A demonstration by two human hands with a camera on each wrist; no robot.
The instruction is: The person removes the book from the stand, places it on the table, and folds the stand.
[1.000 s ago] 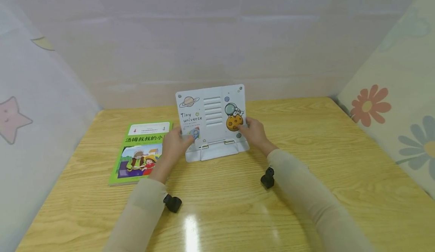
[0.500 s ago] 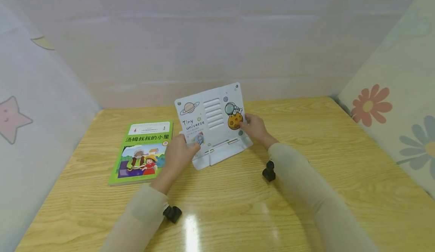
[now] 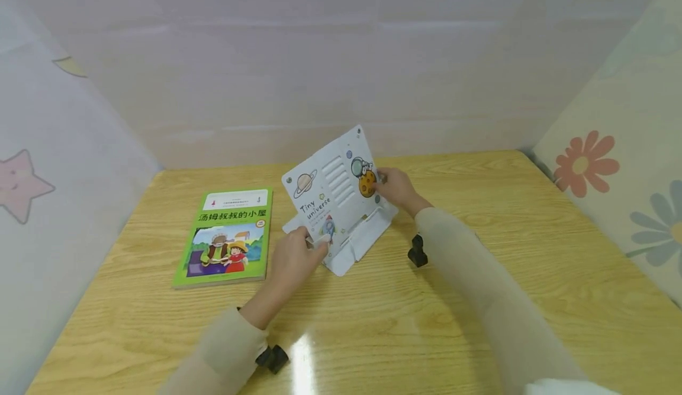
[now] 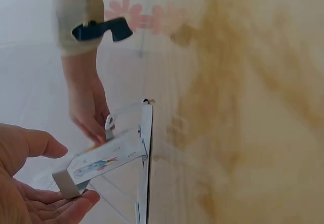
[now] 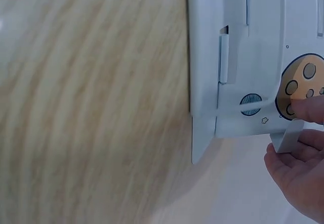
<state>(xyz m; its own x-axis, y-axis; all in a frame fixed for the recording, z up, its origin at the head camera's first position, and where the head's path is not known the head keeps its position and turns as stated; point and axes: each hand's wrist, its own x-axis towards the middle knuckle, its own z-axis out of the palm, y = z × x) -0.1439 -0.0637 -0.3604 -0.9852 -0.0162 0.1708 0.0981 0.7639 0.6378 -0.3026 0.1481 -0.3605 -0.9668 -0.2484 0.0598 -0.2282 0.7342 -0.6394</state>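
A white book stand (image 3: 341,185) printed with "Tiny universe", a planet, a rocket and an astronaut stands angled on the table in the head view. Its panel leans back and faces toward the right. My left hand (image 3: 293,259) holds the left edge, thumb in front by the rocket. In the left wrist view, the fingers of that hand (image 4: 30,173) lie under a bent side of the stand (image 4: 109,161). At the right edge, my right hand (image 3: 396,188) pinches the panel, its thumb on the orange moon (image 5: 304,80) in the right wrist view.
A green picture book (image 3: 226,238) lies flat on the wooden table (image 3: 351,336), left of the stand. Pale fabric walls with flower and star prints enclose the back and both sides.
The stand has turned, its left side swinging toward me and to the right. My left hand has come nearer and rightward with it; the right hand has shifted only slightly. The book stays put.
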